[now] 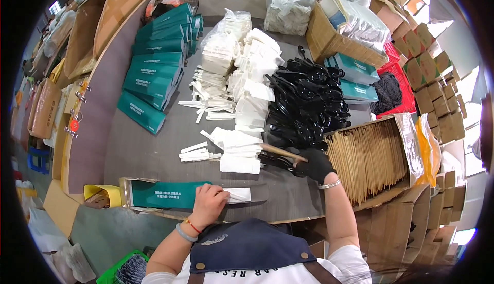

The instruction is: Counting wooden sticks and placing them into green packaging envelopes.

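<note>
My bare left hand is closed over the right end of a green paper sleeve at the table's near edge. A white napkin juts out of that end, beside the fingers. My right hand, in a black glove, grips a pair of wooden chopsticks pointing left over the napkin pile. Black plastic cutlery lies just under the chopsticks; whether the glove holds some of it too, I cannot tell. Folded white napkins and slim white paper packets lie to the left.
Green sleeves are stacked at the left. A heap of black spoons and forks fills the middle right, near a box of chopsticks. Behind stand bagged white packets, a cardboard box and a red crate.
</note>
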Tool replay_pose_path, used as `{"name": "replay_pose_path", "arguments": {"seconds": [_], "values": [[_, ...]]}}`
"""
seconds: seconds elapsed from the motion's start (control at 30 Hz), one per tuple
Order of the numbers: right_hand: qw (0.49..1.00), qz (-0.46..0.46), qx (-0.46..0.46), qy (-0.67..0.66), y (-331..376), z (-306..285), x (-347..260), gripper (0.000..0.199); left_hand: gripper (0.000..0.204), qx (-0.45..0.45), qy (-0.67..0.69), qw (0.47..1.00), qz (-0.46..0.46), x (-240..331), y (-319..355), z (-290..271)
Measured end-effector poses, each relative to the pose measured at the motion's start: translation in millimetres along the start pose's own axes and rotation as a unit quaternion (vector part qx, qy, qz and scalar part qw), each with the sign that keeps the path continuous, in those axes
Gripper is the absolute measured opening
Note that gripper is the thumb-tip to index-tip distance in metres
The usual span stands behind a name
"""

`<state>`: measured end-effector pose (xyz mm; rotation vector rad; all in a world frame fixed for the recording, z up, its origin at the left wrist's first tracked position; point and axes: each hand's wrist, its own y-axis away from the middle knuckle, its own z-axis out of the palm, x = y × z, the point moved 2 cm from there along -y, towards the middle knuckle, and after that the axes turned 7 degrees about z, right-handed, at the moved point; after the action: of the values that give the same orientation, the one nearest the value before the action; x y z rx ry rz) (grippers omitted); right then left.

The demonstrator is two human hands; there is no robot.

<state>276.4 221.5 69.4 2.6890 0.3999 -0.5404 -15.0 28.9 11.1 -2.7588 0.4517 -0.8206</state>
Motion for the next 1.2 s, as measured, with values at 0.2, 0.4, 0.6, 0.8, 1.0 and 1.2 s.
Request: {"name": "replay_pose_path", "arguments": {"seconds": [0.2, 0.4, 0.6, 0.8, 1.0, 1.2], "values": [[0.984, 0.051, 0.163, -0.045, 28, 25, -6, 0.021, 0.014, -0.009, -0.042, 0.999, 0.010, -2, 3, 8], [0.989, -0.003, 0.151, 0.004, 32, 72, -1, 0.019, 0.013, -0.021, -0.055, 0.998, 0.020, 4, 5, 2], [0.995, 0.005, 0.090, 0.045, 39, 59, -15, 0.017, 0.022, -0.048, -0.079, 0.996, 0.019, 17, 15, -9], [0.988, -0.148, -0.047, -0.017, 34, 121, -81, 0.016, 0.031, -0.093, -0.133, 0.986, 0.037, 24, 31, -1], [0.988, -0.151, 0.009, -0.027, 56, 103, -84, 0.027, 0.052, -0.095, -0.091, 0.991, -0.013, 6, 43, -21], [0.972, -0.195, -0.057, 0.119, 66, 116, -59, 0.043, 0.074, -0.108, -0.046, 0.991, -0.062, -23, 35, -43]]}}
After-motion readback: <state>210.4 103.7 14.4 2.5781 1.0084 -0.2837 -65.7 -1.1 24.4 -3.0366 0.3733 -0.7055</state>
